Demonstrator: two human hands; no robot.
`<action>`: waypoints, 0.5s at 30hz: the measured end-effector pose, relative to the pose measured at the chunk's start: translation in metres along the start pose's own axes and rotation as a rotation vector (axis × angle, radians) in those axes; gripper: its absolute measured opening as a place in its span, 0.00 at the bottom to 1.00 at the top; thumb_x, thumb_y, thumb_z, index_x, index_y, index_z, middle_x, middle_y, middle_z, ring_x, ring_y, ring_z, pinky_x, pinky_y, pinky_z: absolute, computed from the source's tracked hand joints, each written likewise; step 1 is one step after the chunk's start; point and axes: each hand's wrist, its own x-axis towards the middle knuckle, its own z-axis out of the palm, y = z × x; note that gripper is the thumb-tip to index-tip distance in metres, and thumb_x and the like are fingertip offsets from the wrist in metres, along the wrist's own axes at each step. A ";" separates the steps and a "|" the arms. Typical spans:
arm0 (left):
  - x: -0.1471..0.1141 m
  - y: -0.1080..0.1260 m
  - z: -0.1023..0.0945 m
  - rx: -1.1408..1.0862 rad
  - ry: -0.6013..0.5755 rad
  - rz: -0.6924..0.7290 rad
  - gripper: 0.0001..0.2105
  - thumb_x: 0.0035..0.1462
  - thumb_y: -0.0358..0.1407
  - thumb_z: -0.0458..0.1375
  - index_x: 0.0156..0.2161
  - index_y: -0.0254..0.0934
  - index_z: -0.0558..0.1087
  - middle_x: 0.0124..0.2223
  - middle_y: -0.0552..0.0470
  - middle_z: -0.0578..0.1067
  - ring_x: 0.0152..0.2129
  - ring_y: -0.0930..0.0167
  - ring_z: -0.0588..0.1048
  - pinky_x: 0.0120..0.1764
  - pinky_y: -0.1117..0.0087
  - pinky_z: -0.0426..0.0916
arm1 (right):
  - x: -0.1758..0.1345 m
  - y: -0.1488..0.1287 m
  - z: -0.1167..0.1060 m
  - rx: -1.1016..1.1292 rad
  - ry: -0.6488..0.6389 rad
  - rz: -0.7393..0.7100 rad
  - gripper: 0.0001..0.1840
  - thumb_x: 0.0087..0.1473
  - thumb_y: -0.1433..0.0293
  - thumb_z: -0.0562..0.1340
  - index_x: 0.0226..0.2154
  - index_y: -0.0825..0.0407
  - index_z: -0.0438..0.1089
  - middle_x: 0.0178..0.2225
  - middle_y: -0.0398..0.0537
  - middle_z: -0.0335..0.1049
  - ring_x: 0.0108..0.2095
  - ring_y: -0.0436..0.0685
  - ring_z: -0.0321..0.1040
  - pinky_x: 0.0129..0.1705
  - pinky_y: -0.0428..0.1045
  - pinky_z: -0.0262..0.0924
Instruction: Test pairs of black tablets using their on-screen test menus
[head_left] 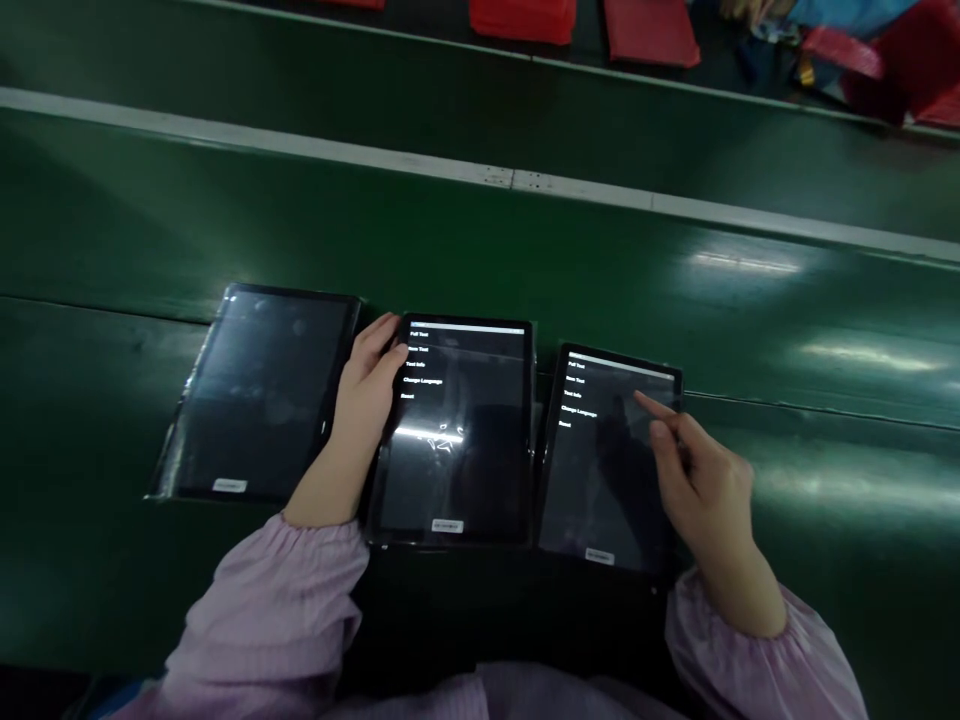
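Green work surface (600,290). Left tablet (262,390): screen dark, white label (229,486). Middle tablet (480,480): lit menu (422,381); left hand (366,380) rests at its upper left edge. Right tablet (574,480): same menu; right hand (709,475) points index finger (654,404) at screen. Red items (523,18) lie beyond.

Left hand (366,378), one: bare, fingers (376,328) close together, left thumb (396,358) to their right. Right hand (706,478), one: bare, index finger (655,405) extended, right thumb (669,455) just below; sleeved forearms (274,600) behind both hands.
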 end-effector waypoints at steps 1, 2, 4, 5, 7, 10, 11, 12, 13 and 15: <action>0.001 0.001 0.001 0.020 0.000 -0.005 0.15 0.56 0.35 0.63 0.49 0.43 0.83 0.63 0.47 0.79 0.68 0.56 0.71 0.72 0.52 0.64 | -0.003 0.000 -0.001 0.014 0.029 0.014 0.17 0.72 0.65 0.56 0.40 0.53 0.80 0.29 0.47 0.83 0.11 0.46 0.49 0.17 0.47 0.48; 0.002 0.002 0.003 0.036 0.001 -0.012 0.16 0.56 0.35 0.63 0.50 0.42 0.83 0.63 0.47 0.79 0.67 0.57 0.72 0.72 0.52 0.64 | -0.005 -0.001 -0.003 0.030 0.052 0.029 0.17 0.71 0.66 0.57 0.34 0.52 0.78 0.36 0.51 0.86 0.12 0.45 0.50 0.17 0.47 0.48; 0.004 0.004 0.004 0.053 0.006 -0.034 0.17 0.55 0.35 0.65 0.51 0.41 0.83 0.63 0.45 0.79 0.66 0.57 0.73 0.72 0.53 0.63 | -0.011 -0.002 -0.005 0.058 0.076 0.061 0.19 0.70 0.66 0.58 0.27 0.50 0.71 0.47 0.55 0.86 0.12 0.44 0.51 0.16 0.47 0.49; 0.004 0.005 0.005 0.054 0.013 -0.044 0.18 0.54 0.35 0.65 0.51 0.39 0.82 0.63 0.44 0.79 0.65 0.56 0.74 0.72 0.53 0.63 | -0.014 -0.002 -0.006 0.069 0.081 0.076 0.19 0.70 0.66 0.58 0.25 0.50 0.68 0.48 0.56 0.86 0.12 0.44 0.51 0.16 0.47 0.49; 0.003 0.007 0.005 0.044 0.026 -0.064 0.19 0.54 0.35 0.66 0.52 0.36 0.82 0.63 0.41 0.79 0.64 0.55 0.75 0.72 0.51 0.63 | -0.018 -0.002 -0.007 0.085 0.077 0.092 0.19 0.70 0.66 0.58 0.26 0.49 0.68 0.48 0.55 0.86 0.12 0.44 0.49 0.16 0.47 0.49; -0.001 0.010 0.005 0.006 0.042 -0.082 0.19 0.55 0.35 0.64 0.52 0.33 0.82 0.62 0.40 0.80 0.63 0.53 0.75 0.72 0.48 0.63 | -0.023 -0.002 -0.005 0.100 0.058 0.081 0.19 0.71 0.65 0.58 0.28 0.50 0.73 0.45 0.54 0.86 0.13 0.45 0.51 0.16 0.46 0.50; -0.002 0.010 0.005 -0.006 0.047 -0.085 0.18 0.56 0.36 0.64 0.52 0.34 0.82 0.62 0.42 0.80 0.63 0.54 0.75 0.72 0.48 0.62 | -0.023 -0.002 -0.004 0.101 0.042 0.078 0.18 0.71 0.64 0.57 0.31 0.51 0.75 0.42 0.54 0.87 0.13 0.45 0.52 0.17 0.46 0.50; -0.003 0.010 0.004 -0.016 0.048 -0.086 0.18 0.57 0.36 0.64 0.51 0.35 0.82 0.62 0.44 0.81 0.64 0.55 0.75 0.72 0.48 0.62 | -0.024 -0.002 -0.003 0.100 0.022 0.077 0.18 0.72 0.64 0.57 0.34 0.51 0.78 0.39 0.52 0.86 0.13 0.46 0.52 0.17 0.46 0.50; -0.004 0.010 0.004 -0.026 0.047 -0.083 0.17 0.57 0.36 0.64 0.51 0.36 0.82 0.62 0.46 0.81 0.64 0.55 0.75 0.73 0.48 0.61 | -0.025 -0.002 -0.003 0.098 0.002 0.079 0.18 0.72 0.63 0.56 0.38 0.51 0.80 0.36 0.51 0.86 0.14 0.46 0.53 0.17 0.46 0.50; -0.005 0.010 0.004 -0.049 0.042 -0.077 0.15 0.57 0.38 0.66 0.50 0.38 0.83 0.61 0.50 0.82 0.64 0.56 0.75 0.73 0.48 0.60 | -0.025 -0.003 -0.002 0.101 -0.046 0.087 0.19 0.73 0.62 0.56 0.44 0.52 0.81 0.31 0.49 0.84 0.14 0.47 0.53 0.18 0.47 0.51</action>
